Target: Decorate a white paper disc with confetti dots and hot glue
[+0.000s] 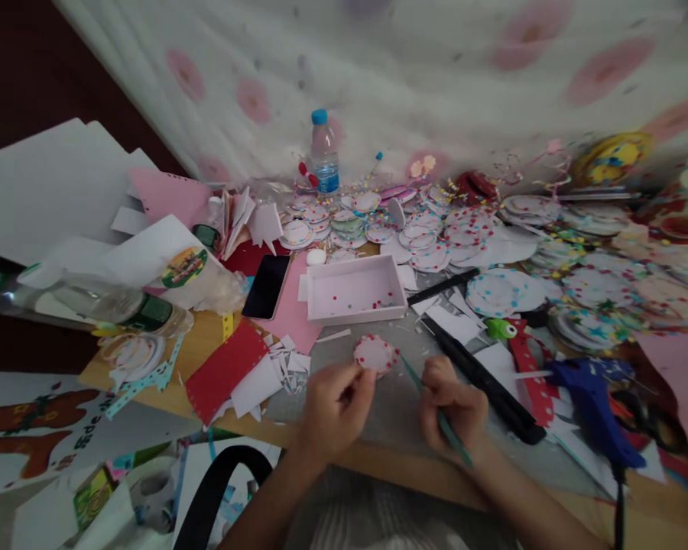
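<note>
My left hand [338, 409] is closed, pinching the lower edge of a small round paper disc [374, 353] edged with red dots. In my right hand [452, 405], fingers wrap round a slim teal pointed tool [452, 439]; whether it is a stick or tweezers I cannot make out. Its thin tip sits close to the disc's right edge, where a red dot shows; contact between them is unclear. Just behind the disc stands an open white box [355, 309] with several small red pieces inside. Both hands are above a grey mat [390, 412] at the table's front edge.
A phone [267, 286] and red card [228, 372] lie to the left, near paper scraps. Plastic bottles [131, 302] lie further left. To the right are a black long-handled tool [485, 382] and a blue glue gun [593, 401]. Decorated paper discs [475, 229] are piled behind.
</note>
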Demonstrator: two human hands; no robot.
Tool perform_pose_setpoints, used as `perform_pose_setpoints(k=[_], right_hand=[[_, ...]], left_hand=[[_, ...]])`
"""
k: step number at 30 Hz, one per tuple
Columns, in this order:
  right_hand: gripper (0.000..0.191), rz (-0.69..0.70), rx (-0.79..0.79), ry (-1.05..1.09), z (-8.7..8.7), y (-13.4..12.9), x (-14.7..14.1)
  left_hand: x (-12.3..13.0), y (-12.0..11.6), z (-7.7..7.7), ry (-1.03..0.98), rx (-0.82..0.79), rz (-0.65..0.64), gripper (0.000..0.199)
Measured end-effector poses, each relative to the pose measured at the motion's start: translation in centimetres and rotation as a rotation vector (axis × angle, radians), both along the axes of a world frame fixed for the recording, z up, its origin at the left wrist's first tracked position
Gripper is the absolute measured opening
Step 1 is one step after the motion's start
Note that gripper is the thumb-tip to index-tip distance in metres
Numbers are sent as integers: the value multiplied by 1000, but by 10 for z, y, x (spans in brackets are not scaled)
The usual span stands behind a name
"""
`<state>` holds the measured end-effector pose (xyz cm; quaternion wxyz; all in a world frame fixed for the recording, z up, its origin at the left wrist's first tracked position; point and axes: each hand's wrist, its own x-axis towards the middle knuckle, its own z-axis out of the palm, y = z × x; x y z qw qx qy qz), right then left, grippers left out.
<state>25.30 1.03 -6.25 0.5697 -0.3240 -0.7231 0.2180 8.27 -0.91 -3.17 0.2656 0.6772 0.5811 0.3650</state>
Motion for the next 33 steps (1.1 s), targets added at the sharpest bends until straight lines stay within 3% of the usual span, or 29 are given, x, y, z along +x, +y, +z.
perform_pose_setpoints(k=[3, 5, 9, 13, 33], right_hand=[[31, 11, -62, 93, 3, 1, 0], [32, 68, -100, 92, 3, 0, 0], [34, 184, -102, -44, 1, -3, 0], [34, 189, -112, -135, -3, -3, 0], [33, 218, -131, -210, -7, -2, -4]], left_hand=[[-20, 8, -15, 104, 285, -53, 6], [-30, 13, -25, 168, 352, -121, 23], [-32, 16, -38, 243, 361, -213, 35], [-30, 17, -41, 291, 384, -255, 36], [-33, 17, -43, 217, 419, -205, 17]])
